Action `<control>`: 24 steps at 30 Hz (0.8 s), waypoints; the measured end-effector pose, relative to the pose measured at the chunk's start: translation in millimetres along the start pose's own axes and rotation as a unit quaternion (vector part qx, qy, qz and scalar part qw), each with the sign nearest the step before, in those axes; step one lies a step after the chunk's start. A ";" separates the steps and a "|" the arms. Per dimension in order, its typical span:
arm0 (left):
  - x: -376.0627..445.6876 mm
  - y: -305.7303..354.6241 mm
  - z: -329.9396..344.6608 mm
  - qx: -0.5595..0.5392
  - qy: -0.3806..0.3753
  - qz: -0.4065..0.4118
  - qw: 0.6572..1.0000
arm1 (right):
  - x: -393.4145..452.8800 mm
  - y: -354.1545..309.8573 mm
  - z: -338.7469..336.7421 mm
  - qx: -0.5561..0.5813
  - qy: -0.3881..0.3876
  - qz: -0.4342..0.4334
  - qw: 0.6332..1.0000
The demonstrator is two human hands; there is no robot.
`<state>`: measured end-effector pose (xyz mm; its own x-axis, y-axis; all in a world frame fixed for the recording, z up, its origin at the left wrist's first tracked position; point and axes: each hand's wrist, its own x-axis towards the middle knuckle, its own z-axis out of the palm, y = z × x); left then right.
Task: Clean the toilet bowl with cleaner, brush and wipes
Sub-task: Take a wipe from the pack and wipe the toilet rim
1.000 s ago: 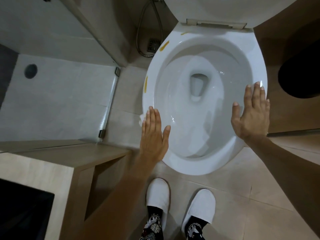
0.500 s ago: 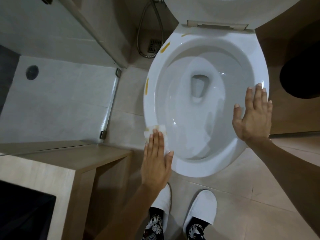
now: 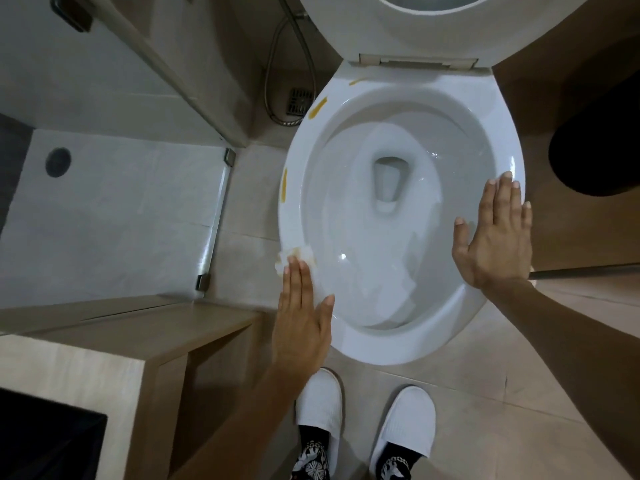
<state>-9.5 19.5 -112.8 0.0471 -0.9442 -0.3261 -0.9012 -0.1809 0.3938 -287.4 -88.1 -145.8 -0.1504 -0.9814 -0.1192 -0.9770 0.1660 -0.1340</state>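
At the far left stands a light wooden cabinet (image 3: 114,344) with a flat top, and behind it lies the pale grey shower floor (image 3: 114,209) with a round dark drain (image 3: 58,162). A metal shower hose (image 3: 273,81) hangs in a loop near a square floor grate (image 3: 300,101).

The left hand (image 3: 303,313) lies flat on the near-left part of the white ceramic toilet bowl rim (image 3: 381,348). Its four fingers (image 3: 298,278) are straight and pressed together, and the thumb is held out to the side, over the inner edge of the rim. Under the fingertips is a small white crumpled wipe (image 3: 298,257) with a yellow-brown stain on it; the hand presses it on the rim and does not curl round it. Part of the wipe shows beyond the fingertips and hangs a little over the outer edge.

Further along the left side of the rim there are three yellow-brown streaks (image 3: 284,185), one at the middle and two near the hinge. The raised white toilet seat and lid (image 3: 433,29) stand open at the back. Water lies in the bottom of the bowl.

The right hand (image 3: 495,237) lies flat on the right side of the rim, palm down. Its fingers are straight and close together, the thumb is spread out over the bowl, and it holds nothing.

Below, on the beige tiled floor (image 3: 519,393), are two white slippers (image 3: 408,420) with dark patterned socks.
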 end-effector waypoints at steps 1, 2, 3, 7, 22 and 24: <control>2.1 -1.4 -0.6 0.003 0.000 0.002 1.000 | 0.4 -0.2 -0.5 -0.001 -0.001 0.000 1.000; 8.6 -2.7 -2.4 0.011 0.002 0.007 1.000 | 0.5 -0.3 -0.6 0.001 -0.002 0.000 1.000; 19.4 -4.0 -3.7 0.020 0.008 0.013 1.000 | 0.5 -0.2 -0.7 0.003 -0.004 0.001 1.000; 66.6 1.6 -11.6 0.017 0.028 0.006 0.999 | 0.3 0.7 0.0 0.006 -0.004 0.003 1.000; 57.4 -20.3 -15.2 -0.015 -0.021 0.062 0.998 | 0.5 -0.8 -3.3 -0.002 -0.020 0.008 1.000; 79.9 -22.9 -23.6 -0.013 -0.023 0.077 0.997 | 1.2 -0.9 -3.2 0.002 -0.016 0.008 1.000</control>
<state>25.1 -58.3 -127.6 -0.1120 -0.9475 -0.2995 -0.8848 -0.0421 0.4641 -287.2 -89.7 -142.7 -0.1612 -0.9750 -0.1530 -0.9739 0.1823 -0.1350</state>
